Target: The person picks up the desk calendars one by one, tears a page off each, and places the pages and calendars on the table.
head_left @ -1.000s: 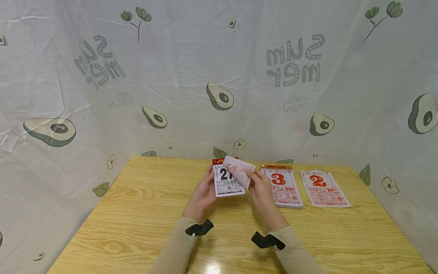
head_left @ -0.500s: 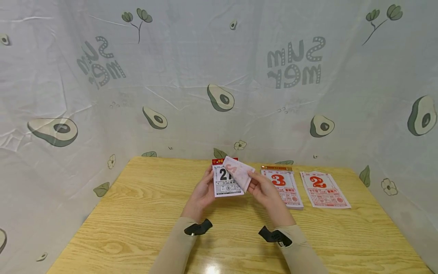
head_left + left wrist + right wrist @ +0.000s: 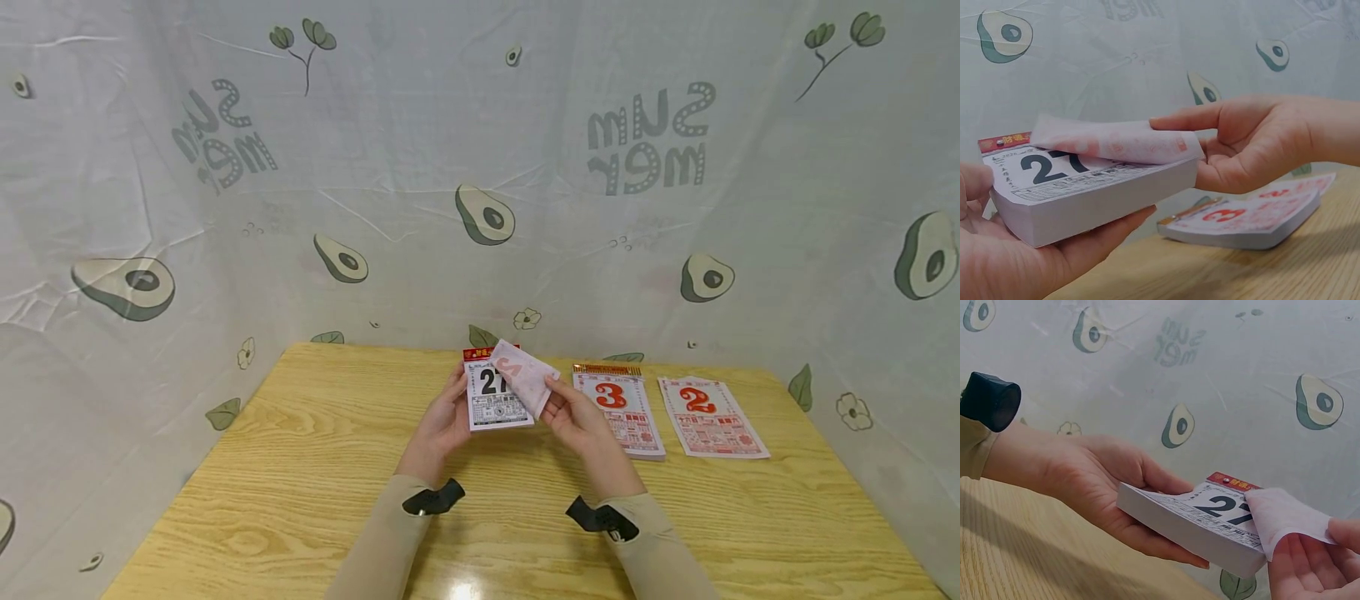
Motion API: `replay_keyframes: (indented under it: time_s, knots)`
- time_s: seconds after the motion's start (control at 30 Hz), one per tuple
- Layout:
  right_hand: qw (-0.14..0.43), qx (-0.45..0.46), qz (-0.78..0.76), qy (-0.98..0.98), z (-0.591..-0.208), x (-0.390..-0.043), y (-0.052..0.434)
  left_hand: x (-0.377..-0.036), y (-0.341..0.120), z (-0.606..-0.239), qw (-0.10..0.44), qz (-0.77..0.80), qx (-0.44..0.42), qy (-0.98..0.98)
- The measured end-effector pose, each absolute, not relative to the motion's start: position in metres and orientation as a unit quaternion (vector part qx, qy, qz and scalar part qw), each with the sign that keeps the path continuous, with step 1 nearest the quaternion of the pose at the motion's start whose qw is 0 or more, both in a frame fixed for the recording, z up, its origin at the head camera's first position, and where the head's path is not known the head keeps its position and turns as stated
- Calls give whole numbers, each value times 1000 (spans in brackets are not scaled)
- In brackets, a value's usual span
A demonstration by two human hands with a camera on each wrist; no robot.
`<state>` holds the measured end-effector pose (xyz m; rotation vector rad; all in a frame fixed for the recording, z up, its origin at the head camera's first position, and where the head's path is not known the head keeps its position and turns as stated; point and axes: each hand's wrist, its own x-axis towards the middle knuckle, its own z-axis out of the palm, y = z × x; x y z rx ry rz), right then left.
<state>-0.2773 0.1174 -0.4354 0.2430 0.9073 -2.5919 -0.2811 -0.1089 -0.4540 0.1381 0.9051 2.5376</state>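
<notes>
My left hand [image 3: 442, 423] holds a thick tear-off calendar [image 3: 489, 412] above the table, thumb at its left edge and fingers underneath. Its top page shows a black 27 beneath a red header strip. With thumb and fingers, my right hand [image 3: 577, 421] pinches a thin calendar sheet [image 3: 531, 375], folded back over the pad's right part, its red print showing through. In the left wrist view the sheet [image 3: 1129, 142] curls over the pad's face. Whether its upper end is attached cannot be made out. The right wrist view shows the pad's thick white side [image 3: 1179, 528].
On the table [image 3: 322, 467], right of my hands, lies a second calendar pad [image 3: 637, 425] with a red 3 and a gold top strip. Beside it is a loose sheet [image 3: 716, 421] with a red 2. An avocado-print cloth [image 3: 420, 125] hangs behind.
My right wrist and forearm have shifted to the right and turned a little, the fingers still pinching the sheet. The left hand and its calendar have barely moved.
</notes>
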Motion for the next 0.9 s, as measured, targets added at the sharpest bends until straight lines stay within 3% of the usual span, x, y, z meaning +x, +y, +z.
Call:
replay_keyframes:
  time_s: [0.9]
  knots:
    - [136,82,-943,292,-443,-276,108,-283,-109,-457,209,935,18,288]
